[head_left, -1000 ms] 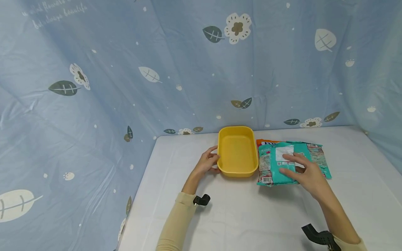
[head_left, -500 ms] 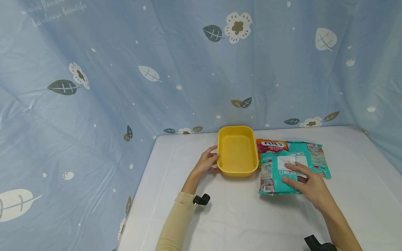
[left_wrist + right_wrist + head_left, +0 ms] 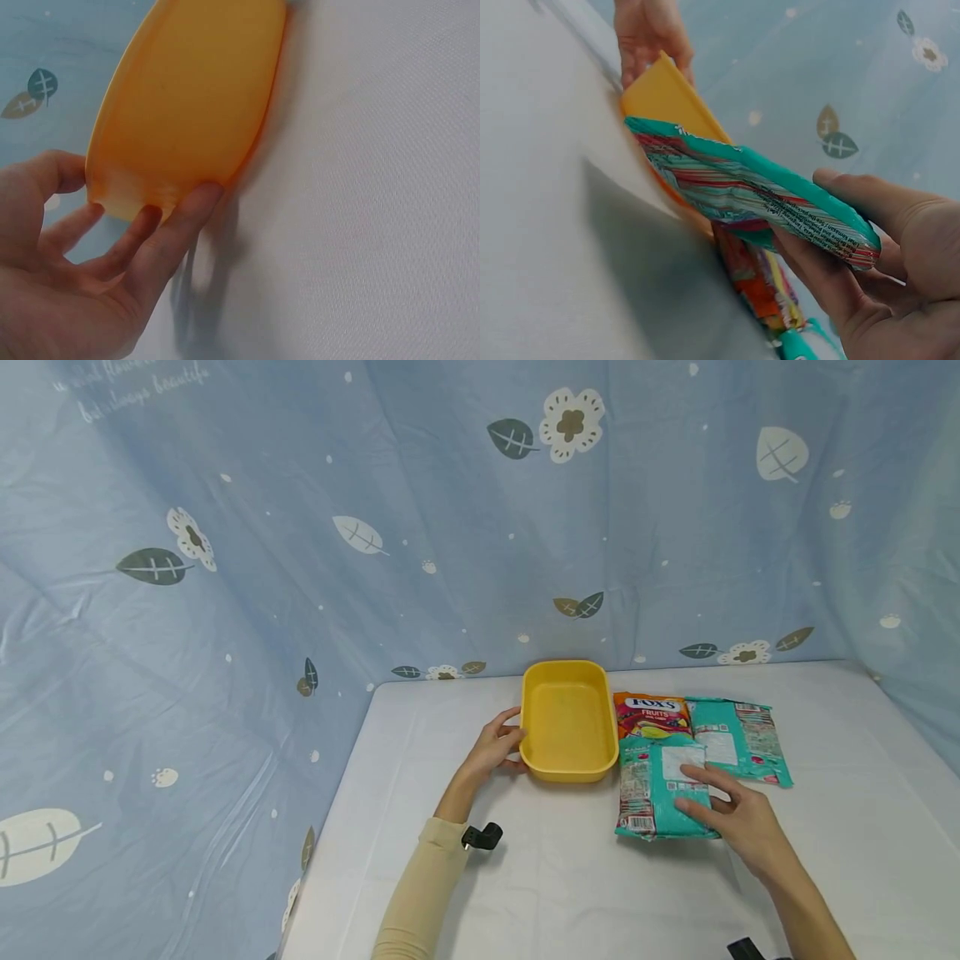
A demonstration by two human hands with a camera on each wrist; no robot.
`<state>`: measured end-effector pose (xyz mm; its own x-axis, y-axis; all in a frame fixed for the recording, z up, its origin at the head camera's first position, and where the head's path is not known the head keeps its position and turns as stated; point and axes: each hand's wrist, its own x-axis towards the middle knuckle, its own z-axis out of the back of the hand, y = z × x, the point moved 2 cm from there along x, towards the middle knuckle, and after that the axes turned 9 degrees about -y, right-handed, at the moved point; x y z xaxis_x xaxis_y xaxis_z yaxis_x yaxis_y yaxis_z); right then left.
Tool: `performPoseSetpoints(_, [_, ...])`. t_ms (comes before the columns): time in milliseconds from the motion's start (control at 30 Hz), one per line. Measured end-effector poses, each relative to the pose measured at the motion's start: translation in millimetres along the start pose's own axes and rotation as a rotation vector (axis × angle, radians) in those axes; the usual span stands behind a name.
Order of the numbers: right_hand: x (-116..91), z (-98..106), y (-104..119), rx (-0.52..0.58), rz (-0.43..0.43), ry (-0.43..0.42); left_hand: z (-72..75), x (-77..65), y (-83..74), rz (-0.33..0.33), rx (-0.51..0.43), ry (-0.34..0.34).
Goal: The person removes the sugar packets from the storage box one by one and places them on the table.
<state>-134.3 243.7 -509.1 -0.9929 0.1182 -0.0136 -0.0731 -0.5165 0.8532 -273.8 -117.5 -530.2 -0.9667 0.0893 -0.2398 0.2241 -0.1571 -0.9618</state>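
My left hand (image 3: 495, 745) rests its spread fingers and thumb against the left wall of a yellow plastic tub (image 3: 567, 722), seen close in the left wrist view. The tub stands upright with nothing in it. My right hand (image 3: 738, 814) pinches a teal candy bag (image 3: 663, 793) at its right side, between thumb and fingers. This bag is back side up, with a white panel and a barcode. In the right wrist view it hangs tilted, with its shadow on the table. Behind it lies an orange Fox's Fruits candy bag (image 3: 651, 714), its near part hidden.
Another teal bag (image 3: 738, 739) lies to the right of the orange one. A white cloth (image 3: 570, 885) covers the table. Blue patterned curtains (image 3: 450, 527) stand along the back and left edges.
My right hand has drawn the teal bag toward me, uncovering the Fox's Fruits bag and more of the other teal bag. The left hand and tub stay in place.
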Motion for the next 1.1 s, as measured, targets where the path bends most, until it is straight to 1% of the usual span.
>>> performPoseSetpoints(267, [-1,-5,-11,0.047,-0.007,0.015,0.3,0.9,0.4,-0.001,-0.002,-0.004])
performPoseSetpoints(500, [-3,-9,-25,0.055,-0.07,0.067,1.6,2.6,1.7,0.0,0.003,0.005])
performPoseSetpoints(633, [-5,-11,-32,0.045,-0.083,0.084,2.3,3.6,2.1,0.0,-0.006,0.008])
performPoseSetpoints(933, [-9,-12,-41,0.034,-0.083,0.085,2.1,4.6,3.8,-0.001,-0.011,0.01])
performPoseSetpoints(1100, [-7,-12,-46,0.027,-0.023,0.081,1.4,4.1,2.8,0.008,-0.016,0.016])
